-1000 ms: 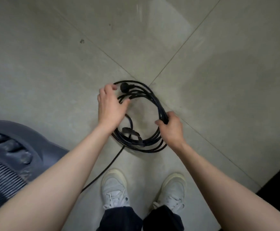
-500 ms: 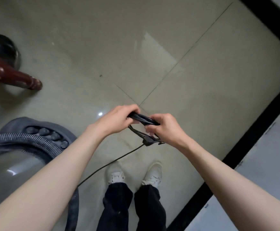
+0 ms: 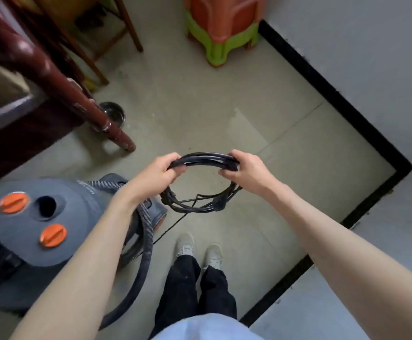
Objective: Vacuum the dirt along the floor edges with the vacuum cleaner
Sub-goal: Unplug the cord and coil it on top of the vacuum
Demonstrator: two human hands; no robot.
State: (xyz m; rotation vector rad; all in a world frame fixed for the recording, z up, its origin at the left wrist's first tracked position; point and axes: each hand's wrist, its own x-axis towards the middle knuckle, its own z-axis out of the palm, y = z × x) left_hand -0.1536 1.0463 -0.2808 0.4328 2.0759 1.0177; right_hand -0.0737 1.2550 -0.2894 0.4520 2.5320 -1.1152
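Note:
A coiled black power cord (image 3: 203, 159) hangs in the air in front of me, above the tiled floor. My left hand (image 3: 159, 173) grips the coil's left side and my right hand (image 3: 245, 169) grips its right side. One loose strand runs from the coil down to the grey vacuum cleaner (image 3: 52, 217), which stands at my left with two orange knobs on its lid. Its ribbed grey hose (image 3: 143, 244) curves past my left forearm. My white shoes (image 3: 199, 249) stand below the coil.
A dark red wooden furniture leg (image 3: 60, 82) slants down at the left, with a small metal bowl (image 3: 113, 114) behind it. Stacked orange and green plastic stools (image 3: 221, 28) stand at the top. A black skirting strip (image 3: 347, 104) borders the white walls at right.
I have stood up and lifted the cord coil off the floor. The coil, squeezed flat between my hands half a second ago, now hangs open as a ring. More of the room shows.

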